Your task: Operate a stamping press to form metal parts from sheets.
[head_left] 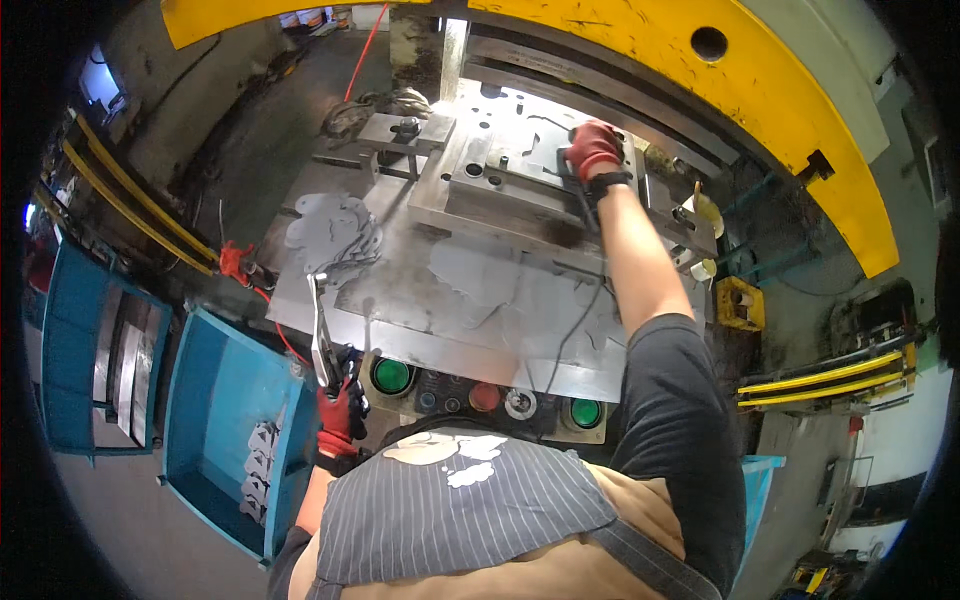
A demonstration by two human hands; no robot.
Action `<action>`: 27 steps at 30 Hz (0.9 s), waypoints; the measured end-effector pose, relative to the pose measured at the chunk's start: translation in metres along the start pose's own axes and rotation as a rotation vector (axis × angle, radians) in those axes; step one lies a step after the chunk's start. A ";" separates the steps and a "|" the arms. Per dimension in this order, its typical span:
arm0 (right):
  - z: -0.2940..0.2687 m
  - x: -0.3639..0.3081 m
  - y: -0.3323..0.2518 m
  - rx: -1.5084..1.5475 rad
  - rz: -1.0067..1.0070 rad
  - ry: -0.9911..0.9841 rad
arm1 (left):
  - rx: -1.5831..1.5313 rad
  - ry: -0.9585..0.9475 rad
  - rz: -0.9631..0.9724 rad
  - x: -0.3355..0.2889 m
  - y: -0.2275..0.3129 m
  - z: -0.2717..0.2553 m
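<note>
My right hand, in a red glove, reaches far forward to the lit steel die under the press. Its fingers look curled beside a flat grey metal piece; what they hold is hidden. A dark cord trails from near that hand toward the table's front edge. My left hand, also red-gloved, is closed around the lower end of a long silver tongs-like tool. The tool points up over the near left edge of the metal table. Flat grey cut pieces lie piled beyond its tip.
A yellow press guard arches overhead. A control panel with green buttons and a red button sits before my body. At left stands a blue bin with stacked metal parts. A clamp block flanks the die.
</note>
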State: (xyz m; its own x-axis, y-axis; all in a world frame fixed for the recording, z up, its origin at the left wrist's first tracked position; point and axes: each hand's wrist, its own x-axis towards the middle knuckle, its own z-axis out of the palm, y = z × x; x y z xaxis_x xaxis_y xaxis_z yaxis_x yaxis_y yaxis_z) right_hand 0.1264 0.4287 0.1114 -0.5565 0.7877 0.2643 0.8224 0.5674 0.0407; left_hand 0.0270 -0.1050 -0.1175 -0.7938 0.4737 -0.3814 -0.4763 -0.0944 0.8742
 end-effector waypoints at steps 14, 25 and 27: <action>0.012 -0.305 0.102 0.777 0.019 0.440 | 0.274 0.201 0.196 0.035 -0.013 -0.063; 0.169 -0.533 0.171 1.519 0.732 -0.548 | 1.103 -0.532 0.302 0.088 -0.084 -0.054; 0.155 -0.501 0.154 1.334 0.702 -0.703 | 1.170 -0.570 0.303 0.104 -0.084 -0.045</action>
State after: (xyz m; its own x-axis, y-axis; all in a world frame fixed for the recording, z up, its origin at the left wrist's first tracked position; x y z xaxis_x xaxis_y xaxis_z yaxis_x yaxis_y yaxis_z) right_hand 0.5135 0.1583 -0.1639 -0.3920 0.6985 -0.5987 0.4535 -0.4194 -0.7864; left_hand -0.0324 -0.0874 -0.2436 -0.4059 0.8917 -0.2002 0.5197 0.4054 0.7521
